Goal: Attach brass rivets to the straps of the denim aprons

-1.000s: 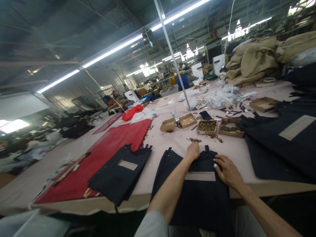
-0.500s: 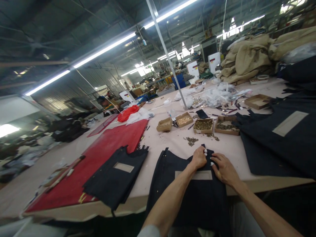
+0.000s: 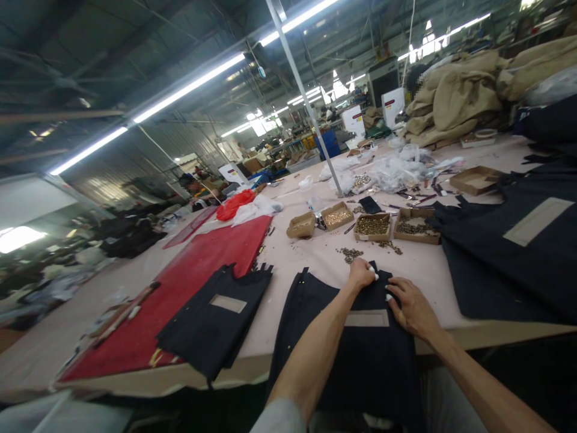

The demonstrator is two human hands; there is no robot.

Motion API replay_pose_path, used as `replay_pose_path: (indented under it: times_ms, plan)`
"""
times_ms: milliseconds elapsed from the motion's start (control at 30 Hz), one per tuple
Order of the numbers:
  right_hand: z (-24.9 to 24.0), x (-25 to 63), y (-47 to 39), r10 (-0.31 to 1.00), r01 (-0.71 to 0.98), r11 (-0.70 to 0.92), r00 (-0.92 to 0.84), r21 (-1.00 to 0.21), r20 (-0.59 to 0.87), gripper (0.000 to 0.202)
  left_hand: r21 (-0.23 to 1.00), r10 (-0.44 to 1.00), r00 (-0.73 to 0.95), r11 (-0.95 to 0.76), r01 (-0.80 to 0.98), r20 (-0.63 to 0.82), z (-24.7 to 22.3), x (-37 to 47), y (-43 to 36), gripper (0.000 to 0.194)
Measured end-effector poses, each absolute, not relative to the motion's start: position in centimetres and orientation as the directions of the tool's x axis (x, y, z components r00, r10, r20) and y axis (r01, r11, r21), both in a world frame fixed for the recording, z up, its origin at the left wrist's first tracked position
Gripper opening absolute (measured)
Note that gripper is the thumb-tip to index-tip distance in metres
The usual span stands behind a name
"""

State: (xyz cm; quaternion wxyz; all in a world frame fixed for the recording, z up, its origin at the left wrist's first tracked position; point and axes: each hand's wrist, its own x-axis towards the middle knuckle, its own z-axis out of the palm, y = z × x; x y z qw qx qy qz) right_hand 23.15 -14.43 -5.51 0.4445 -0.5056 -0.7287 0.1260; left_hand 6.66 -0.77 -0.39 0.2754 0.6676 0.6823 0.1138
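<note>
The fingers of the left hand (image 3: 360,274) are bunched together at the top of the front cloth (image 3: 369,367), beside its dark tab (image 3: 373,264); whether they pinch the fabric or a small part cannot be told. The right hand (image 3: 415,310) rests by the cloth's upper right edge, its thumb apart from the other fingers and its palm lowered. White coverings show on some fingertips of both hands.

The front cloth lies partly on the worktop (image 3: 424,273), its lower part reaching past the near edge towards the person. It looks soft and fairly light, yet firm enough to lie without much creasing. It is unlikely to break, but the overhanging part could drag it off line. The top corners and the side edge seem the best places to hold, with the beige patch (image 3: 367,318) kept flat between them.

A loose heap (image 3: 350,255) of tiny metal parts lies just beyond the left hand, with a box (image 3: 372,237) of similar parts behind it. These look hard and light, apt to roll or scatter, and are best taken singly between thumb and fingertip. Another folded cloth (image 3: 211,325) lies across the red sheet (image 3: 198,261) to the left
</note>
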Motion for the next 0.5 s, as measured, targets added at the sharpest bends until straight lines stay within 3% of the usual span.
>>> replay_pose_path:
  times_ms: [167, 267, 400, 500]
  plan:
    - [-5.5, 23.2, -14.3, 0.852, 0.636, 0.452, -0.1, -0.625, 0.515, 0.034, 0.628, 0.935, 0.068, 0.179, 0.757, -0.348, -0.2, 6.0, 0.5, 0.022]
    - [-5.6, 23.2, -14.3, 0.855, 0.638, 0.448, -0.101, -0.627, 0.508, 0.034, 0.636, 0.916, 0.139, 0.147, 0.757, -0.377, 0.2, 5.6, 1.0, 0.032]
    - [-5.8, 23.2, -14.2, 0.858, 0.634, 0.444, -0.097, -0.634, 0.504, 0.035, 0.487, 0.917, 0.162, 0.04, 0.872, -0.364, 1.3, 5.9, 1.7, 0.047]
    - [-6.1, 23.2, -14.2, 0.866, 0.63, 0.435, -0.096, -0.643, 0.492, 0.037, 0.369, 0.889, 0.124, 0.054, 0.928, -0.442, 2.1, 6.8, 2.4, 0.049]
